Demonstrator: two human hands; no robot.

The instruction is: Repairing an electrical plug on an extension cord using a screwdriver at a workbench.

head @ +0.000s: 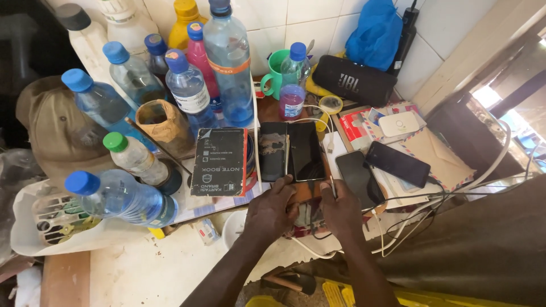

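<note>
My left hand (272,209) rests at the near edge of two dark phones, a worn one (272,150) and a glossy one (306,150), lying side by side on a cluttered table; its fingers touch their bottom edge. My right hand (340,210) sits just right of it, thumb and finger pinched on a thin white cable end (332,186) near the glossy phone's lower corner. Another black phone (359,179) lies right beside my right hand.
Several blue-capped plastic bottles (187,91) crowd the left. A black notebook (219,162) lies left of the phones. A fourth phone (397,164), envelopes (441,153), a white router (398,123), a black speaker (352,81), a green mug (276,73) and tangled cables (421,210) are to the right.
</note>
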